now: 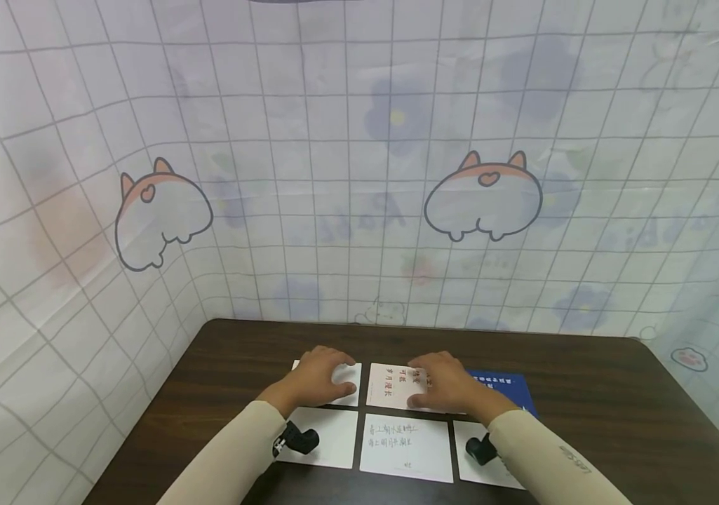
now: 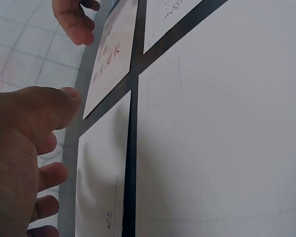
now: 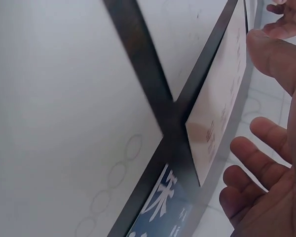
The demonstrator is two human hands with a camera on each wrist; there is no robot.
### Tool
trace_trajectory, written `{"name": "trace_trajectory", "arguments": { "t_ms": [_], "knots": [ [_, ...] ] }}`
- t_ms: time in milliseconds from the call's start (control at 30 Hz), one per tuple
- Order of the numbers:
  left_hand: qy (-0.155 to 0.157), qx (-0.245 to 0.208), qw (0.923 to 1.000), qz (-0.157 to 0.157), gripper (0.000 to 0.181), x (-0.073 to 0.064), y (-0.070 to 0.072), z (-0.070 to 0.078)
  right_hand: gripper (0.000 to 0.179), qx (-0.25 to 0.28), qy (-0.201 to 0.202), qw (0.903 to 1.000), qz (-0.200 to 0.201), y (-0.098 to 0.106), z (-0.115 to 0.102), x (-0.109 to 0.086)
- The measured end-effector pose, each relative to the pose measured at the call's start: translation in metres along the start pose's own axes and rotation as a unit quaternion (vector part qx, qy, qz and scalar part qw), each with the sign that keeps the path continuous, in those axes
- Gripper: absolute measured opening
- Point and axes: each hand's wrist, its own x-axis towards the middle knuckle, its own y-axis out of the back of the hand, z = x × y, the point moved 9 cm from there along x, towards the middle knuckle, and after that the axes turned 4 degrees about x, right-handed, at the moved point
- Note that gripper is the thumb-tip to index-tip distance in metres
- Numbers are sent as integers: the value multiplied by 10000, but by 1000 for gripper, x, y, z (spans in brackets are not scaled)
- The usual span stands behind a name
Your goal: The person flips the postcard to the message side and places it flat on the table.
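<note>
My left hand is above the back-left white card, its fingers loosely bent and holding nothing. Likewise relaxed, my right hand is over the right part of a cream card with red writing. A blue card with white lettering lies partly hidden behind the right forearm. Nearer me is a row of three white cards: a front-left one, a middle one with handwritten lines, and a front-right one partly covered by the right arm. In the left wrist view, the thumb stands apart from the fingers.
The cards lie in two rows with narrow gaps on a dark wood table. A grid-patterned cloth with cartoon animals hangs behind and at the sides. Black devices sit at the left wrist and right wrist.
</note>
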Motion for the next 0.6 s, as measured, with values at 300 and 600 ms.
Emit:
{"name": "trace_trajectory", "arguments": {
  "t_ms": [300, 600],
  "knots": [
    [51, -9, 10000, -56, 53, 5, -5, 3, 75, -161, -63, 9998, 12, 2, 12, -5],
    [30, -37, 9998, -209, 61, 10, -9, 5, 80, -100, -179, 9998, -63, 5, 27, -11]
  ]
}}
